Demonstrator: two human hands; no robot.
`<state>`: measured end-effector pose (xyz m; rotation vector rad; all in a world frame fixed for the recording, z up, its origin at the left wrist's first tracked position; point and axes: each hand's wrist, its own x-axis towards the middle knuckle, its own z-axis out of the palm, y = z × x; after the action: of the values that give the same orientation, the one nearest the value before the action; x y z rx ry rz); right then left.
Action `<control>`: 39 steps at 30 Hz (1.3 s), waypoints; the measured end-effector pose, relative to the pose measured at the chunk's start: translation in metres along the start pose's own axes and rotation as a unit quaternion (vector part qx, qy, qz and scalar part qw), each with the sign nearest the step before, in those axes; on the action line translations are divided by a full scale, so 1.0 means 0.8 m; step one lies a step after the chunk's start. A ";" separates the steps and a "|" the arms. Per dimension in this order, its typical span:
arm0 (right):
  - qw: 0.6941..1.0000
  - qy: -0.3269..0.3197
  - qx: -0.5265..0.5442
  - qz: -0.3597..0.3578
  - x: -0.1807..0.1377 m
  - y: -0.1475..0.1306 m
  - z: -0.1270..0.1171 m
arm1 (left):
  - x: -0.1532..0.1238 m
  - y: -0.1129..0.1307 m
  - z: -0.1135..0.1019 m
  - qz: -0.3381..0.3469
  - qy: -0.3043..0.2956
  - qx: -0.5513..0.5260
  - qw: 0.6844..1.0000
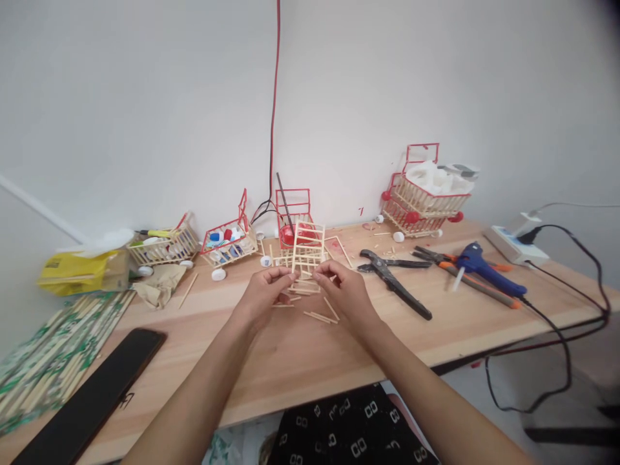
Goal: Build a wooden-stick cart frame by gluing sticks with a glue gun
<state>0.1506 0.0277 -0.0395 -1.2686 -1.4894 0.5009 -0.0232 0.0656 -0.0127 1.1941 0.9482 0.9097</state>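
A small ladder-like frame of pale wooden sticks (309,245) stands raised above the table between my hands. Fingers of my left hand (264,292) are pinched on its lower left side. On the opposite edge, my right hand (345,289) also closes thumb and fingertips on the frame. Short cut sticks (320,317) lie on the wood just below my hands. Behind the frame is a small stick cart with a red handle (292,191), partly hidden, with a red container and a dark brush-like rod in it.
Pliers-like cutters (394,284), a blue glue gun (489,271) and a power strip (516,244) with cables sit right. Stick carts (227,247) line the wall, including a stacked pair (421,200). Left are a black phone (97,394), wrapped chopsticks (58,349) and a yellow bag (82,271).
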 end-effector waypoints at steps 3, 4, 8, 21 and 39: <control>0.998 -0.006 -0.060 -0.027 -0.005 -0.003 0.000 | 0.001 -0.003 0.001 0.007 0.011 -0.003 1.000; 0.996 -0.009 -0.083 -0.035 -0.006 -0.003 0.000 | 0.002 -0.004 0.001 0.007 0.018 -0.008 1.000; 0.981 -0.012 -0.180 -0.076 -0.012 -0.001 0.002 | 0.002 -0.004 0.000 0.008 0.045 -0.034 0.998; 0.997 0.046 -0.003 -0.056 -0.010 0.001 -0.005 | 0.002 0.003 -0.006 0.009 0.075 -0.062 0.995; 0.965 0.060 -0.185 -0.174 -0.009 -0.004 -0.001 | 0.001 0.001 -0.001 -0.005 0.067 -0.058 0.996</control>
<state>0.1487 0.0202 -0.0396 -1.2547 -1.7060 -0.0906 -0.0238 0.0670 -0.0118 1.0393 0.9936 1.0319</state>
